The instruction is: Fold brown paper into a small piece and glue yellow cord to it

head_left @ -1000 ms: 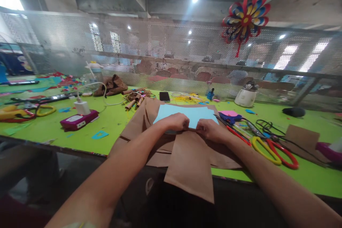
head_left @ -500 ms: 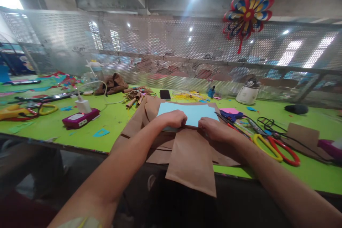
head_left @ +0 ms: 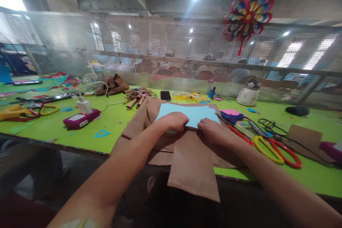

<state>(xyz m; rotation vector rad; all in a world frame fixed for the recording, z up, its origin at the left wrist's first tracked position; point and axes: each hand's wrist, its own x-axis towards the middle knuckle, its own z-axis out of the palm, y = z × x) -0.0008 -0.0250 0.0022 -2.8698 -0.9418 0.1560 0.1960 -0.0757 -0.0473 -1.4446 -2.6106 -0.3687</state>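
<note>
Blue paper (head_left: 190,112) lies on brown paper (head_left: 194,169), just beyond your left hand (head_left: 176,121) and right hand (head_left: 214,131), fingers curled at its near edge; whether pinching, you cannot tell. Little has shifted since the preceding view: edge work apparently continues.

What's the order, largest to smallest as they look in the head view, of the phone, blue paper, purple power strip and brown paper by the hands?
1. Brown paper
2. Blue paper
3. Purple power strip
4. Phone
</note>
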